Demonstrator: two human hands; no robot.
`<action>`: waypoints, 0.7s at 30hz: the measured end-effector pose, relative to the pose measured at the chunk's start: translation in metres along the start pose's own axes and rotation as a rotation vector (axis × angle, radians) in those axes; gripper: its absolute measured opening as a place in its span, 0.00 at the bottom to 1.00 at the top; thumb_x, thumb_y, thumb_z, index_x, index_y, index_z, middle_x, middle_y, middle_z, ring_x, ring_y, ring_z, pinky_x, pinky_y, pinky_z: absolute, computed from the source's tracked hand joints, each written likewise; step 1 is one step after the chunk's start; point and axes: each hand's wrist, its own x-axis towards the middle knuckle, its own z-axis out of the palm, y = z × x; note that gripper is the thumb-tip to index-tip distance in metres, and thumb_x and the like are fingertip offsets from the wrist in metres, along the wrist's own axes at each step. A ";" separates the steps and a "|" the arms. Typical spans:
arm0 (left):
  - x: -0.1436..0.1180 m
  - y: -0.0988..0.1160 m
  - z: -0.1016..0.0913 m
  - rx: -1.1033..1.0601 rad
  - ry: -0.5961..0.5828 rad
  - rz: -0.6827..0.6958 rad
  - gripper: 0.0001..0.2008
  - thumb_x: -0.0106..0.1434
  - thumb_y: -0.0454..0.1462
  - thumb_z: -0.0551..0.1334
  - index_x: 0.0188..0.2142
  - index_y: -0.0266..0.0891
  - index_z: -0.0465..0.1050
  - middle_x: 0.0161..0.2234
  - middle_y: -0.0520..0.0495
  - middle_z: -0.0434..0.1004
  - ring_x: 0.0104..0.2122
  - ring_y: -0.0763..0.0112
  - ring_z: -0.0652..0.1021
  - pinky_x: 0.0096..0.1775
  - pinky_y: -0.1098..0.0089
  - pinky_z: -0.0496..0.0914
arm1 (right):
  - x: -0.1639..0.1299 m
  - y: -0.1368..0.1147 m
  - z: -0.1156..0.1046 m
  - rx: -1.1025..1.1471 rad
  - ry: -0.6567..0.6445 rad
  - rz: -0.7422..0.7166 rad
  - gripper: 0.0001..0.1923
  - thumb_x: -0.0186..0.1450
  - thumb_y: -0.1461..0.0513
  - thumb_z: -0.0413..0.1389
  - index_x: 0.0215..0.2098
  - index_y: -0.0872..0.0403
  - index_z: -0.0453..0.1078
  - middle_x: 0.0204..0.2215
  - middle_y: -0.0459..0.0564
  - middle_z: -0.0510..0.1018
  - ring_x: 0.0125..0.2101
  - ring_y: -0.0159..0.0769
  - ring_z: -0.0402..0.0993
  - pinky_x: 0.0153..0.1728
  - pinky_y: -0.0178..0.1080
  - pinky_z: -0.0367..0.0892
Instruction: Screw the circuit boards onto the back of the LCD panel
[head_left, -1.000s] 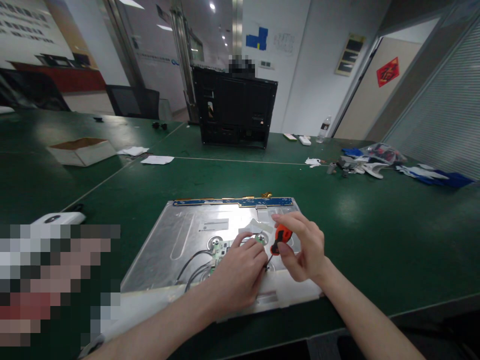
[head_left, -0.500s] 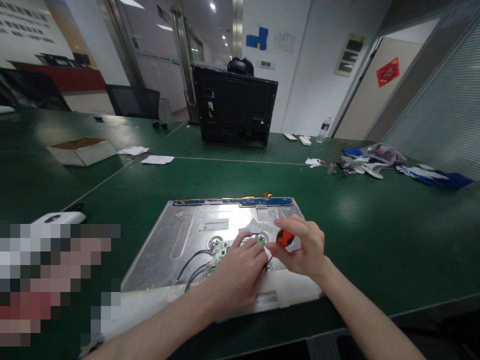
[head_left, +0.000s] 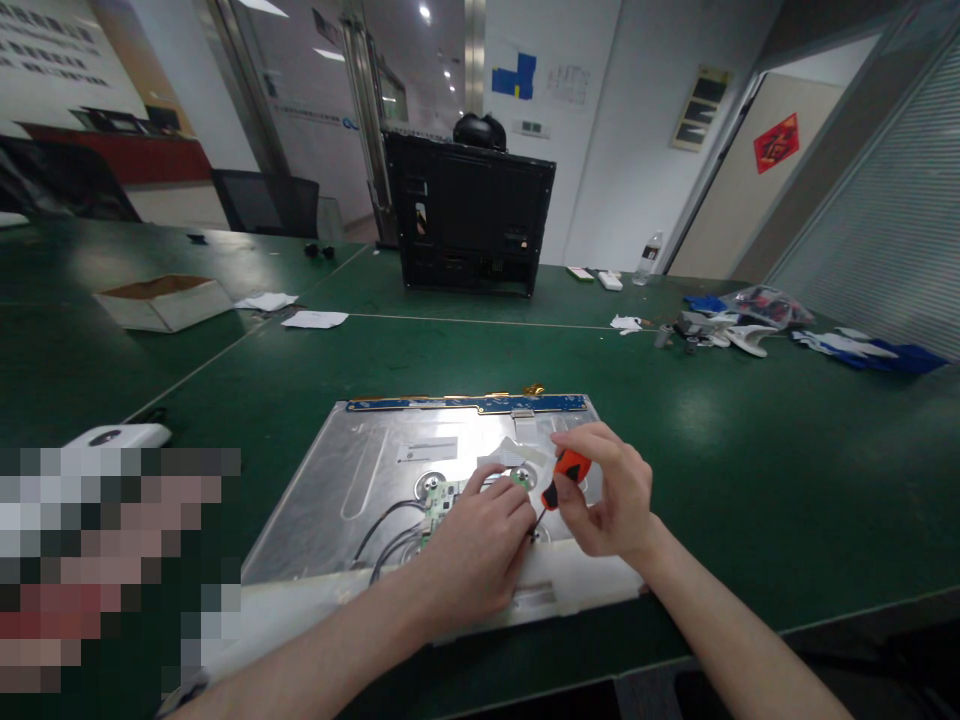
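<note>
At the upper left of the frame a shallow cardboard box with a brown inside sits on the matte green table, loose white paper sheets just to its right. Lower left, a smooth white rounded device lies above a blurred patch. In the lower centre lies a flat, dull silver metal panel, rectangular, with a narrow blue circuit strip along its far edge and thin black cables curving across it. The left hand rests palm down on the panel, fingers curled over a small green circuit board. Just to its right the right hand pinches the glossy orange-and-black handle of a small screwdriver, its thin shaft angled down to the panel between both hands. At upper centre stands a black boxy monitor housing. Upper right, white and blue plastic bits lie scattered.
</note>
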 end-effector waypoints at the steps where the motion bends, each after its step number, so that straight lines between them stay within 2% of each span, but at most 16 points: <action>1: 0.000 0.000 0.000 -0.002 0.001 0.002 0.09 0.62 0.31 0.56 0.41 0.40 0.71 0.39 0.45 0.77 0.43 0.59 0.75 0.58 0.52 0.58 | 0.000 0.000 0.001 -0.013 0.008 -0.003 0.17 0.62 0.65 0.52 0.50 0.53 0.65 0.28 0.46 0.75 0.24 0.33 0.72 0.22 0.35 0.68; 6: -0.001 -0.002 0.002 -0.012 0.007 0.013 0.09 0.63 0.31 0.56 0.42 0.41 0.71 0.39 0.45 0.77 0.43 0.59 0.75 0.58 0.52 0.57 | 0.000 -0.002 0.001 -0.061 0.014 0.004 0.09 0.65 0.60 0.56 0.43 0.52 0.63 0.19 0.38 0.68 0.17 0.28 0.65 0.18 0.32 0.62; 12: 0.000 0.001 -0.002 -0.024 -0.012 -0.007 0.09 0.64 0.31 0.55 0.40 0.40 0.72 0.38 0.45 0.77 0.42 0.60 0.75 0.57 0.52 0.58 | 0.001 -0.002 -0.001 -0.045 -0.014 0.011 0.11 0.67 0.56 0.54 0.45 0.52 0.63 0.20 0.39 0.70 0.18 0.28 0.67 0.20 0.31 0.65; 16: 0.001 0.003 -0.004 -0.007 -0.016 -0.020 0.08 0.63 0.31 0.54 0.38 0.39 0.71 0.37 0.45 0.77 0.41 0.60 0.74 0.57 0.52 0.58 | 0.001 -0.004 -0.005 0.019 -0.032 0.021 0.13 0.66 0.60 0.47 0.48 0.54 0.64 0.26 0.46 0.75 0.24 0.32 0.73 0.24 0.35 0.69; 18: 0.002 0.004 -0.005 -0.002 -0.013 -0.017 0.08 0.63 0.31 0.54 0.37 0.40 0.71 0.37 0.45 0.77 0.40 0.61 0.74 0.57 0.52 0.58 | 0.000 -0.005 -0.005 0.028 -0.037 0.043 0.15 0.64 0.63 0.47 0.49 0.54 0.65 0.29 0.47 0.77 0.25 0.33 0.74 0.24 0.35 0.69; 21: 0.002 0.004 -0.005 -0.010 -0.021 -0.019 0.08 0.63 0.31 0.54 0.36 0.40 0.71 0.37 0.45 0.77 0.40 0.61 0.74 0.58 0.52 0.58 | -0.001 -0.004 -0.003 0.030 -0.016 0.045 0.18 0.62 0.65 0.49 0.51 0.54 0.65 0.27 0.46 0.76 0.23 0.33 0.73 0.22 0.35 0.68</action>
